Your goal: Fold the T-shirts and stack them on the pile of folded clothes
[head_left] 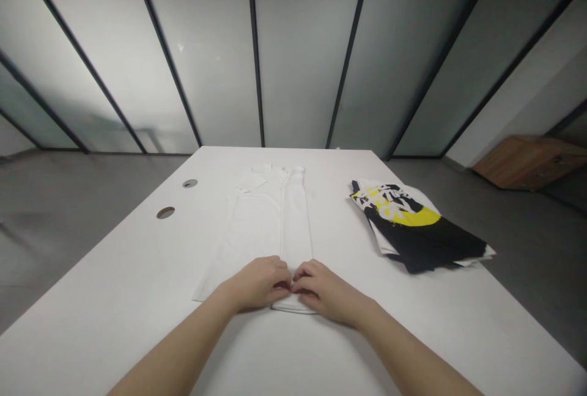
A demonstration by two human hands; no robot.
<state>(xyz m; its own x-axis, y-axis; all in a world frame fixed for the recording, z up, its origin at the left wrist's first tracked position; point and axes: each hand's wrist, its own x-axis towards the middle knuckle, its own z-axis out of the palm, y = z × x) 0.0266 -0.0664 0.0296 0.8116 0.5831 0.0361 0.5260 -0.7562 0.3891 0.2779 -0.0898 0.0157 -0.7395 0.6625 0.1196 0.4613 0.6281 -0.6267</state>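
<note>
A white T-shirt (257, 219) lies flat on the white table, its hem toward me. Its right part is folded inward as a long strip, and one short sleeve sticks out at the far left. Close to the hem, my left hand (261, 283) has its fingers curled and pinched on the strip's left edge. My right hand (325, 289) rests on the same strip from the other side, fingers bent and closed on the fabric. The fingertips of both hands nearly meet. Cloth under the fingers is partly hidden.
On the table's (114, 286) right side lies a stack of shirts (417, 231), the top one black, white and yellow. Two round holes (166, 212) pierce the tabletop at the left. Beyond stand frosted glass panels (298, 47) and a wooden cabinet (527, 161).
</note>
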